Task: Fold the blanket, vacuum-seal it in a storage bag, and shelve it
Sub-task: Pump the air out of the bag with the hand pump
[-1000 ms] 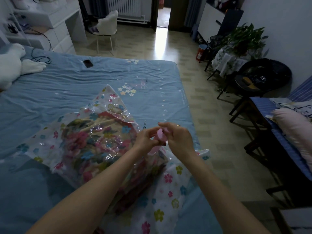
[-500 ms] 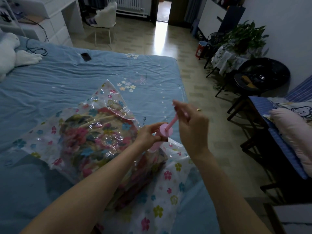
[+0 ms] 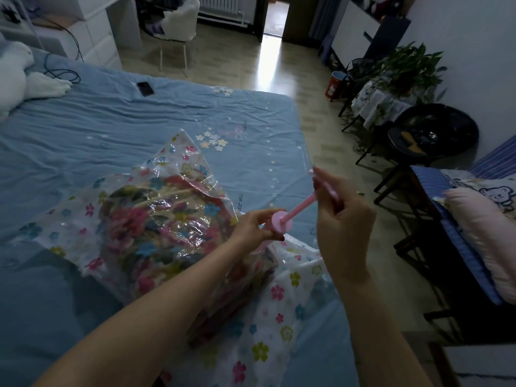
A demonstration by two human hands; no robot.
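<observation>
Hand pump seated on the bag valve, plunger drawn out.

The clear plastic storage bag printed with coloured flowers [image 3: 156, 219] lies on the blue bed sheet [image 3: 83, 129] with the folded floral blanket [image 3: 145, 227] inside; judge the bundle soft and light, the film slippery and easy to puncture, so handle it by the blanket's bulk, not the loose film. The small pink plastic hand pump [image 3: 280, 220] is rigid and light: steady its barrel and pull only along the rod. Your left hand [image 3: 251, 224] curls its fingers round the barrel at the bag's near right corner. Your right hand [image 3: 344, 219] pinches the pink plunger handle [image 3: 326, 187], fingers closed round it, raised clear of the barrel.
</observation>
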